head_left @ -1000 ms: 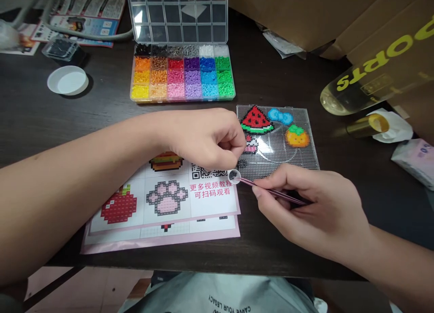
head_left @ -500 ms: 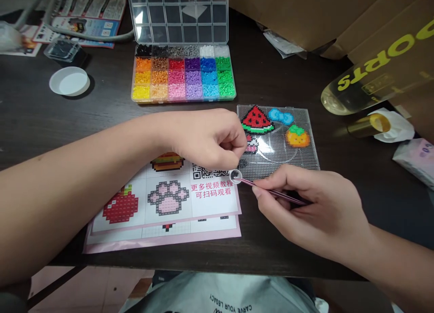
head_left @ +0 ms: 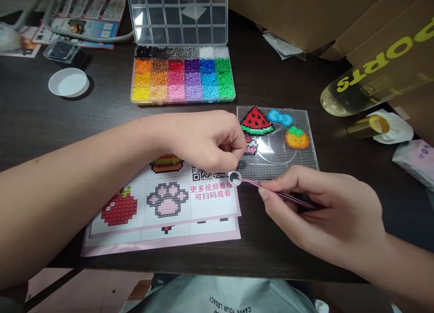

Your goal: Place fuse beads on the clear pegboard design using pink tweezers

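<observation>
My left hand (head_left: 212, 141) is closed, back upward, above the pattern sheet. Just below its fingers is a small round white cup (head_left: 234, 178) with dark beads in it; the fingers seem to hold it, though the grip itself is hidden. My right hand (head_left: 325, 213) pinches a pair of pinkish tweezers (head_left: 283, 195), whose tips reach into the cup. Behind the hands lies a clear pegboard (head_left: 301, 161) bearing a watermelon slice (head_left: 256, 120), a blue bow (head_left: 280, 117), an orange fruit (head_left: 296, 138) and a cupcake-like figure (head_left: 251, 145), all of small beads.
An open bead box (head_left: 183, 100) with colour-sorted compartments stands at the back. Printed pattern sheets (head_left: 213, 209) lie in front. On the left are a white lid (head_left: 68, 82) and a clear dark-filled container (head_left: 63, 53); a large bottle (head_left: 366, 87) lies on the right.
My right hand has drawn slightly to the right with the tweezers, their tips still at the cup. My left hand has hardly moved.
</observation>
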### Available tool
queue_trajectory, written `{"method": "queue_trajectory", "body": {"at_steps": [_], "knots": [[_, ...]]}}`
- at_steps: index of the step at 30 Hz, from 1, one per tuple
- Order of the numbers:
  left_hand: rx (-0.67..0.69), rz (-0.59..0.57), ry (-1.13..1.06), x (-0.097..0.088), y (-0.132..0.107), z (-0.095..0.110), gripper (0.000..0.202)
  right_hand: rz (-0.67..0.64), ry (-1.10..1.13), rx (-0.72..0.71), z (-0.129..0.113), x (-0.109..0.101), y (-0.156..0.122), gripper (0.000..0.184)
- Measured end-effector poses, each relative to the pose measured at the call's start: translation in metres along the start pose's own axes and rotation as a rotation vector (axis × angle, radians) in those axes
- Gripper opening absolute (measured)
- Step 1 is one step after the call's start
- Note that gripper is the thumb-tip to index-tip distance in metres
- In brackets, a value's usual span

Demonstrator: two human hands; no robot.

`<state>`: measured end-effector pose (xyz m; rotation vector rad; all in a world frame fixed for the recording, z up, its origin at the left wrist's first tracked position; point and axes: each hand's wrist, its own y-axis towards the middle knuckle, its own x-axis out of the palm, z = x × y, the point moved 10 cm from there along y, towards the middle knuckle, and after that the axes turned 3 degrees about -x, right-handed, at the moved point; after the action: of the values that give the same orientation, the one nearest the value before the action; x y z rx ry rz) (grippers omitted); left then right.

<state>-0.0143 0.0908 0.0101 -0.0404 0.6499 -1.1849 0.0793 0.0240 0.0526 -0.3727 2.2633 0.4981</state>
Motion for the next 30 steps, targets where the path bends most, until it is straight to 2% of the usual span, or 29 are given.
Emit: {"method": "queue_trajectory", "body": {"at_steps": [7, 12, 21, 30], "knots": [[0.005, 0.0, 0.001, -0.001, -0.001, 0.0, 0.027, 0.036, -0.074, 0.012, 0.005, -0.014, -0.005, 0.015], [0.069, -0.016, 0.001, 0.0, -0.002, 0.004, 0.023, 0.03, -0.086, 0.012, 0.009, -0.014, -0.006, 0.014], [0.0, -0.011, -0.034, -0.001, 0.002, -0.004, 0.018, 0.017, -0.109, 0.068, 0.017, -0.01, -0.001, 0.011], [0.031, -0.001, -0.021, -0.002, 0.001, -0.002, 0.02, 0.035, -0.081, 0.089, 0.022, -0.011, -0.005, 0.011]]}}
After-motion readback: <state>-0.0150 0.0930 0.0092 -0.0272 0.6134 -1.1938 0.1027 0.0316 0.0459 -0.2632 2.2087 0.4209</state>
